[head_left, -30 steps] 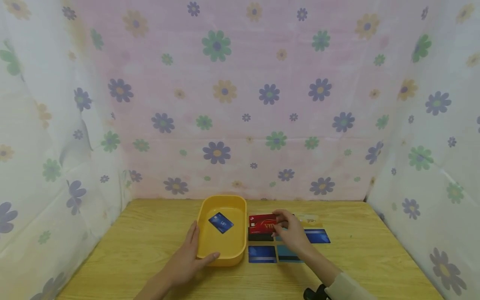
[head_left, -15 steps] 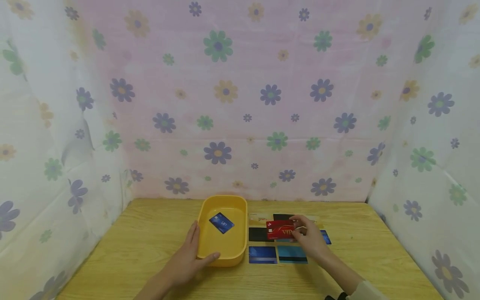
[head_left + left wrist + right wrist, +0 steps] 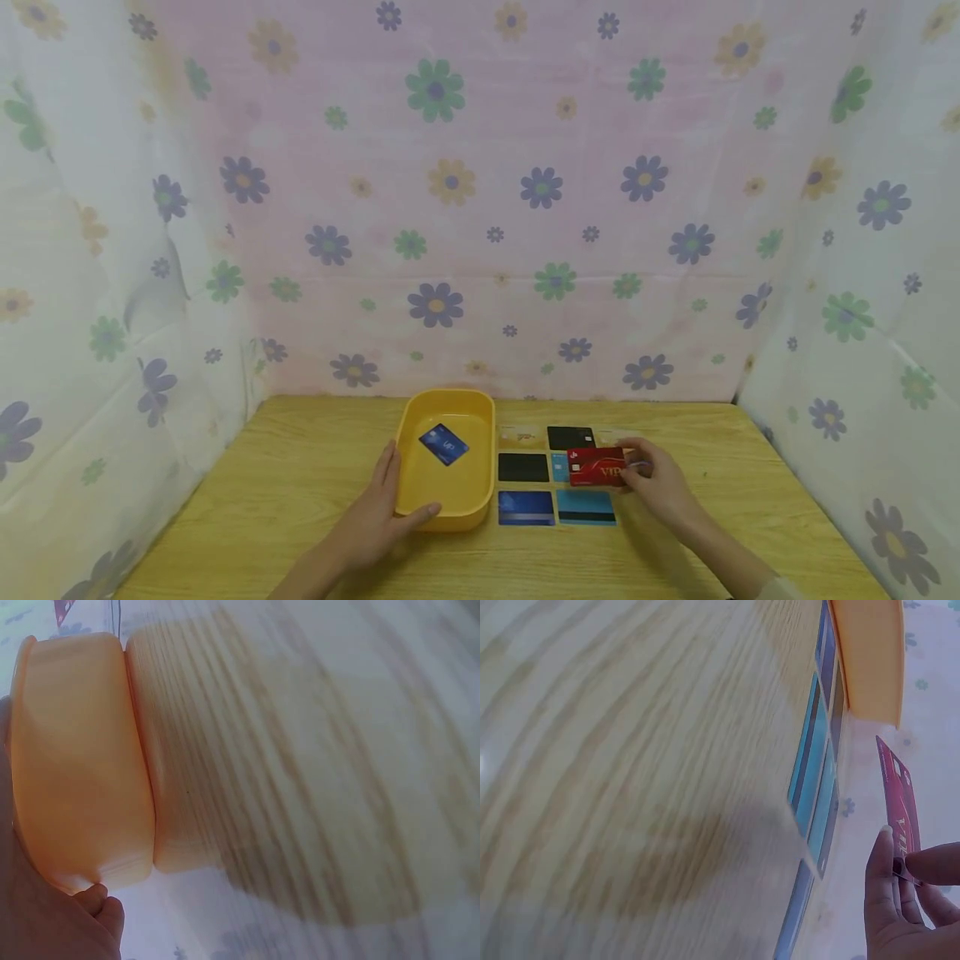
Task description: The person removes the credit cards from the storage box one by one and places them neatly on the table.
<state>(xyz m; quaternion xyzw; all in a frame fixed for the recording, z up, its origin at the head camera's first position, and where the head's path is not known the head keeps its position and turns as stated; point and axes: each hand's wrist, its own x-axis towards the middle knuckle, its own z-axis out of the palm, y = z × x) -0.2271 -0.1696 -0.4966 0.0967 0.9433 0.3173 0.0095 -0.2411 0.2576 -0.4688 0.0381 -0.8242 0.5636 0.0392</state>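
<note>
My left hand point(image 3: 372, 518) holds the yellow plastic tray point(image 3: 480, 518) at its left side, with the thumb over the near rim. Inside lies a blue VIP card point(image 3: 444, 444). In the left wrist view, fingertips show at the bottom of the tray's outer wall point(image 3: 82, 765). Between thumb and fingers, my right hand point(image 3: 666, 487) pinches the right end of a red VIP card point(image 3: 592, 466). This card is raised above the laid-out cards and partly covers a light blue card point(image 3: 559, 467). The right wrist view shows the red card point(image 3: 901, 795) tilted in the fingers.
Right of the tray, cards lie in rows on the wooden table point(image 3: 315, 450): a pale gold card point(image 3: 522, 437), black cards point(image 3: 522, 467), a dark blue card point(image 3: 527, 508) and a light blue card with a dark stripe point(image 3: 586, 507). A flowered cloth point(image 3: 495, 208) encloses the table's back and sides.
My right hand has carried the red card rightward and slightly nearer, uncovering the gold and black cards at the back. My left hand and the tray have stayed put.
</note>
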